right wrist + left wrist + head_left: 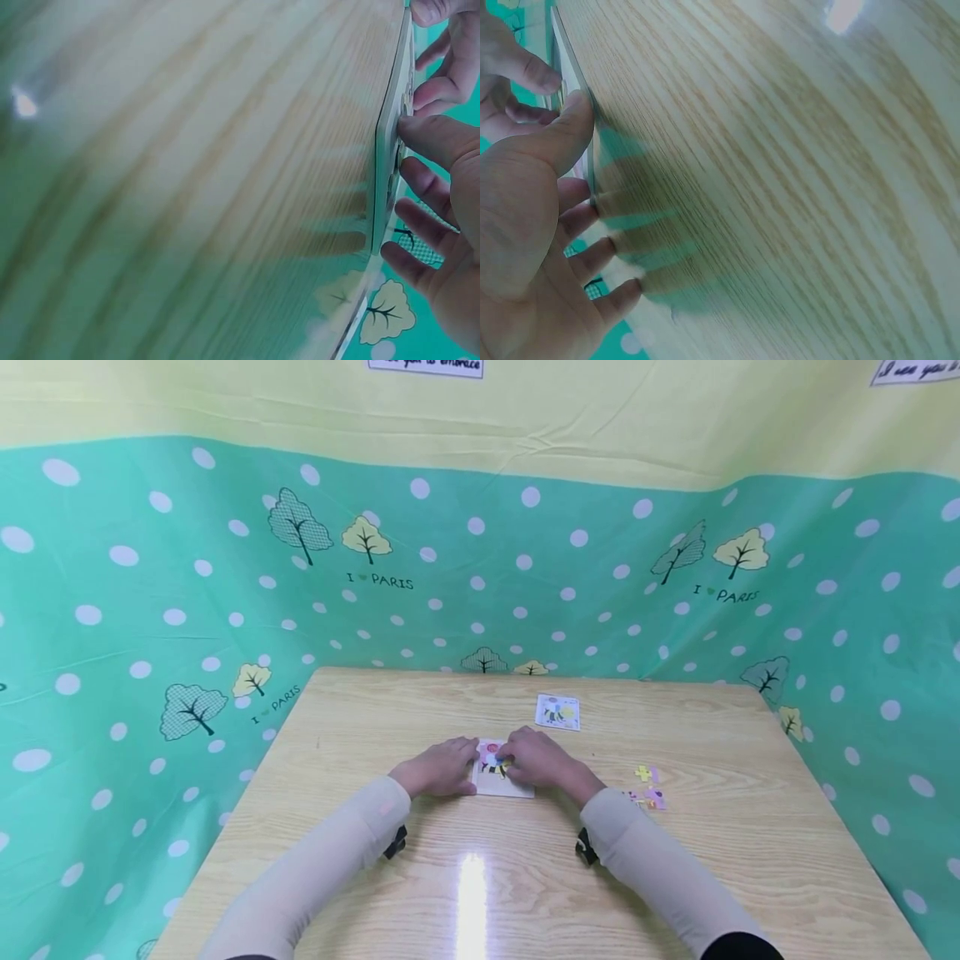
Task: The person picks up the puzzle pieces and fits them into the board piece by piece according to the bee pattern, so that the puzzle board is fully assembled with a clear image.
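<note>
Both sleeved arms reach forward, the left hand (441,767) and right hand (542,759) lying palm-down close together, fingers loosely extended.

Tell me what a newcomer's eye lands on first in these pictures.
First, the two hands meeting at the middle of the wooden table: the left hand and right hand flank a small white puzzle board with a colourful picture. Next, the loose puzzle pieces to the right, and a bee picture card lying farther back. Around it all hangs a green dotted curtain printed with trees.
</note>
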Demonstrator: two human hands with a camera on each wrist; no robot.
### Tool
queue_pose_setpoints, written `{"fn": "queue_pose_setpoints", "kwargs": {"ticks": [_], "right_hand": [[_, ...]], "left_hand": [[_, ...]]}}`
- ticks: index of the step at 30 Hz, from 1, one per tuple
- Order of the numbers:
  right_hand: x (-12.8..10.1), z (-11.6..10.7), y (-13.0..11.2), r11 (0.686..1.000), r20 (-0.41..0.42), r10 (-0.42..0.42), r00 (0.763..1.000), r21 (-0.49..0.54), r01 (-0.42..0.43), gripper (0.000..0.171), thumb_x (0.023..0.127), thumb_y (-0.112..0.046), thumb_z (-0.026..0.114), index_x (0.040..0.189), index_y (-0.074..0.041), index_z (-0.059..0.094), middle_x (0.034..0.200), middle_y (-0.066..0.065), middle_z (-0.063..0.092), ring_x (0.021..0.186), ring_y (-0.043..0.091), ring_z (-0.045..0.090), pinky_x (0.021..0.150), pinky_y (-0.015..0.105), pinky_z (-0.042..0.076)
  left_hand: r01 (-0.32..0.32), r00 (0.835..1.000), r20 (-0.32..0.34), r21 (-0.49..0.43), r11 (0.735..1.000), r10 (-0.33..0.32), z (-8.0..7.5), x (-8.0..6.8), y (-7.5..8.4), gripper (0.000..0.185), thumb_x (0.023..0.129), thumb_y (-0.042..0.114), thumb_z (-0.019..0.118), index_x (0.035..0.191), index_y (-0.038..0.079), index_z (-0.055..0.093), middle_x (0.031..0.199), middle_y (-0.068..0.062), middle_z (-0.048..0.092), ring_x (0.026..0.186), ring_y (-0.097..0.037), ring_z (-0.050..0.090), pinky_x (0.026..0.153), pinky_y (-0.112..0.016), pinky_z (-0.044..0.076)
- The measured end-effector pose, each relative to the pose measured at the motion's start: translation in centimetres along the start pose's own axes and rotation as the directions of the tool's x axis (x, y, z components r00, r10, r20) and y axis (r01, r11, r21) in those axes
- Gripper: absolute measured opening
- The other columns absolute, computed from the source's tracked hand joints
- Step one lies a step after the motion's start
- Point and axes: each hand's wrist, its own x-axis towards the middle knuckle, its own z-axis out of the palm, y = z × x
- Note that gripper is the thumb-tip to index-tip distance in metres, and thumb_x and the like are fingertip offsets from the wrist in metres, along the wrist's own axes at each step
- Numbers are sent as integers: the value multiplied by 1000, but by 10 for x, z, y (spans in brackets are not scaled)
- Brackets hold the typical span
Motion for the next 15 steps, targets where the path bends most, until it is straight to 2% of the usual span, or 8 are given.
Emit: {"fn": "queue_pose_setpoints", "kwargs": {"ticks": [10, 15], "right_hand": [[-2, -5, -6, 999, 18, -10, 1000, -32, 10, 30, 94, -18, 69, 123, -18, 74, 121, 9, 70, 114, 26, 62, 102, 44, 54], [-6, -5, -3, 1000, 20, -23, 1000, 0, 23, 33, 94, -18, 68, 127, -16, 72, 121, 9, 70, 113, 25, 62, 103, 42, 53]], "left_hand": [[2, 1000, 0, 16, 1000, -2, -4, 0, 1, 81, 94, 55, 65, 153, 5, 42, 166, -17, 32, 153, -34, 34, 128, -47, 29], [-5, 1000, 1, 16, 1000, 5, -3, -1, 2, 80, 93, 55, 65, 153, 6, 43, 165, -17, 33, 152, -34, 35, 128, -46, 29]]}}
